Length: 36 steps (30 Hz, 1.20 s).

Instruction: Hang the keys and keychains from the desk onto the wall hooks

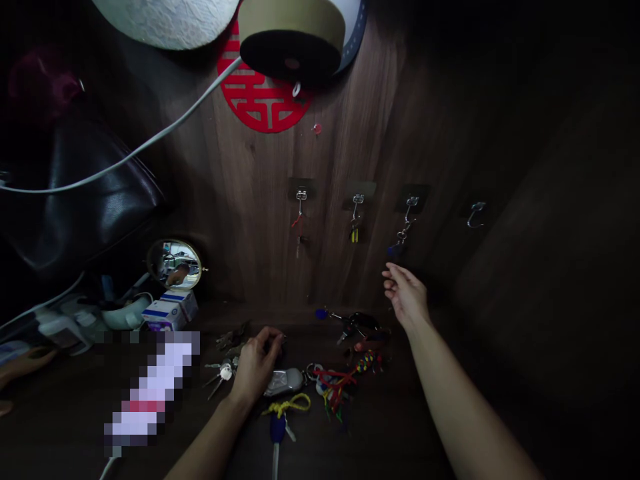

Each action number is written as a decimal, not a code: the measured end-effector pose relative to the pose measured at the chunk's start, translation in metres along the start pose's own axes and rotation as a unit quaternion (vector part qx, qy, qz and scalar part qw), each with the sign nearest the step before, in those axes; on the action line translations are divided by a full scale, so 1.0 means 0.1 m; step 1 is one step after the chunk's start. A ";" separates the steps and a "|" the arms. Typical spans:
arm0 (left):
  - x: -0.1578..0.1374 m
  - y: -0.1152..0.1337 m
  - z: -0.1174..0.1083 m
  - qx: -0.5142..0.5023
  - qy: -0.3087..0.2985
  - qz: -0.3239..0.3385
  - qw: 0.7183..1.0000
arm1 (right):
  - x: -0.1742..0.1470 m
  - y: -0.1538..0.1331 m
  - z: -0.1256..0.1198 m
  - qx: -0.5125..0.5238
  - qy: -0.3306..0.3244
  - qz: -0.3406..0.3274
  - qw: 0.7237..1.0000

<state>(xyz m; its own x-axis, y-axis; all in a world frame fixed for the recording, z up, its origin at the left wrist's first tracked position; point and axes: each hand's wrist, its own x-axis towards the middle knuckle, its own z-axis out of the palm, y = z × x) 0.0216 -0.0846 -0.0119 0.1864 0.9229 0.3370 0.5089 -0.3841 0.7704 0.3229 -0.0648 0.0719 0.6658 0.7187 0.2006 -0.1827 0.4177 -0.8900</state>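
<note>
My right hand point(409, 299) is raised in front of the wooden panel, fingers loosely curled and apart, holding nothing. Just above its fingertips a keyring with a blue tag point(395, 250) hangs from the third hook point(412, 201). Low over the shelf, my left hand point(256, 365) has thumb and fingers pinched together; what lies between them is too dark to make out. Around it lie a bunch of keys point(226, 371), a silver car key fob point(285, 381) and a dark blue-headed key point(277, 428) with a yellow cord point(287, 405). Colourful braided cords point(340, 387) lie to its right.
Other hooks point(301, 195) on the panel carry a key with red string point(299, 245) and a yellow-tagged key point(355, 235). At left stand a round mirror point(170, 263), small boxes point(171, 311) and bottles point(63, 327). A white cable point(165, 132) crosses above, near a dark bag point(90, 193).
</note>
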 end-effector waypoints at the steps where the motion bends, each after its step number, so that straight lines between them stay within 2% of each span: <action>1: 0.00 0.00 0.00 0.001 -0.001 -0.002 1.000 | -0.03 0.04 -0.02 -0.004 0.001 0.005 1.000; 11: -0.01 0.00 0.01 -0.002 -0.001 -0.010 1.000 | -0.39 0.39 -0.13 -0.046 -0.015 0.044 0.998; 17: -0.01 0.02 -0.02 0.014 -0.009 -0.004 1.000 | -0.60 0.56 -0.10 -0.153 -0.057 0.074 0.984; 19: -0.01 0.02 -0.03 0.021 -0.011 -0.003 1.000 | -0.64 0.61 -0.09 -0.197 -0.078 0.059 0.976; 21: -0.02 0.01 -0.02 0.024 -0.008 -0.006 1.000 | -0.66 0.67 -0.10 -0.247 -0.098 0.009 0.964; 23: -0.02 -0.01 -0.02 0.021 -0.002 -0.007 1.000 | -0.67 0.72 -0.11 -0.325 -0.127 -0.071 0.935; 24: -0.02 -0.02 -0.01 0.019 0.000 -0.007 1.000 | -0.67 0.74 -0.11 -0.375 -0.141 -0.117 0.909; 26: -0.02 -0.04 0.00 0.014 0.001 -0.007 1.000 | -0.67 0.77 -0.13 -0.481 -0.168 -0.192 0.839; 28: -0.02 -0.05 0.00 0.014 -0.003 -0.006 1.000 | -0.68 0.79 -0.14 -0.566 -0.190 -0.227 0.769; 30: -0.02 -0.05 0.00 0.016 -0.006 -0.002 1.000 | -0.69 0.82 -0.14 -0.622 -0.203 -0.233 0.719; 32: -0.02 -0.05 0.00 0.020 -0.004 0.004 1.000 | -0.70 0.84 -0.11 -0.654 -0.213 -0.234 0.687; 36: -0.02 -0.04 0.00 0.023 -0.003 0.010 1.000 | -0.72 0.89 -0.02 -0.666 -0.246 -0.254 0.657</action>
<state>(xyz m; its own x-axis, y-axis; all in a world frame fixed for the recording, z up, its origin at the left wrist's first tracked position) 0.0194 -0.0850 -0.0157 0.2021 0.9156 0.3477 0.5440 -0.4002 0.7375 0.2601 -0.0805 -0.0227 0.0230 0.9044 0.4260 0.9859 0.0502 -0.1598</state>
